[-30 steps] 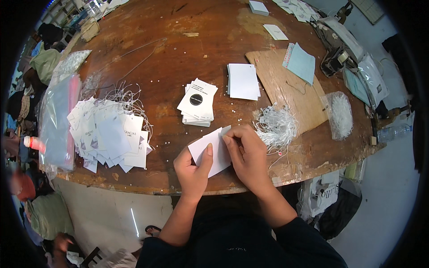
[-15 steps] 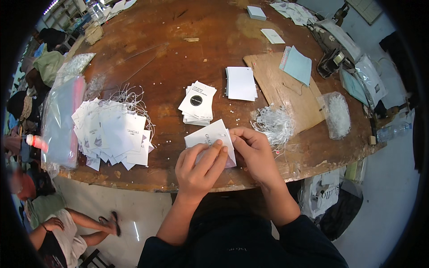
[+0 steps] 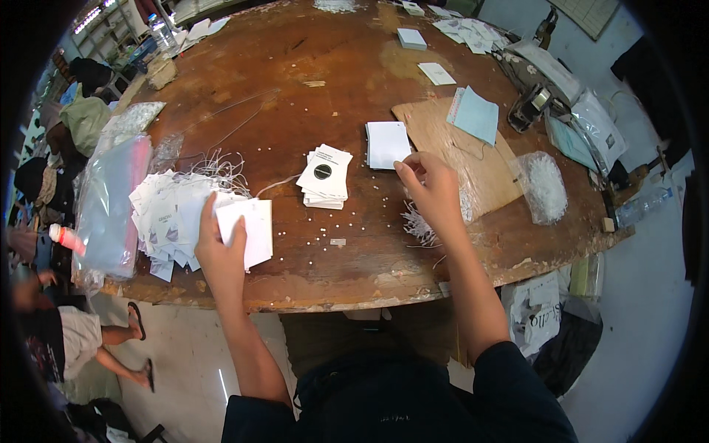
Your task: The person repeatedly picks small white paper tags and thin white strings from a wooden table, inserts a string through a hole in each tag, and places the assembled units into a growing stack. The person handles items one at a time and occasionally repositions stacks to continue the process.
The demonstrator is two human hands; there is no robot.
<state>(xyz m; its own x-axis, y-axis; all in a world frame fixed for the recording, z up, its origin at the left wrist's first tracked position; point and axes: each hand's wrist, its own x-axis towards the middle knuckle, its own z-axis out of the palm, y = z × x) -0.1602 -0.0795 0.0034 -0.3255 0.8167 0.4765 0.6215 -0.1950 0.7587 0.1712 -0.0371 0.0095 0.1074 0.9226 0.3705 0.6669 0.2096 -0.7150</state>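
Observation:
My left hand (image 3: 224, 247) is closed on a white hang tag (image 3: 256, 232), thumb over its face, at the right edge of a fanned pile of printed tags (image 3: 164, 210). A pale string runs from the tag's top to the right. My right hand (image 3: 432, 188) reaches to a stack of blank-faced white cards (image 3: 386, 142), with thumb and forefinger pinched at its lower right corner. Between the hands lies a stack of tags with a black round mark (image 3: 325, 164). Partly behind my right wrist is a bundle of white strings (image 3: 419, 224).
Clear plastic sleeves (image 3: 111, 210) lie far left, beside a red-capped bottle (image 3: 66, 238). A brown board (image 3: 484, 173) carries a light blue packet (image 3: 473, 116); a bag of white bits (image 3: 543, 188) lies right of it. Tiny white beads dot the brown table (image 3: 340, 273). Another person's legs (image 3: 122, 347) show lower left.
My hands have moved apart. The left went left to the tag pile, holding a tag; the right let go and went up to the white card stack. The view shifted slightly.

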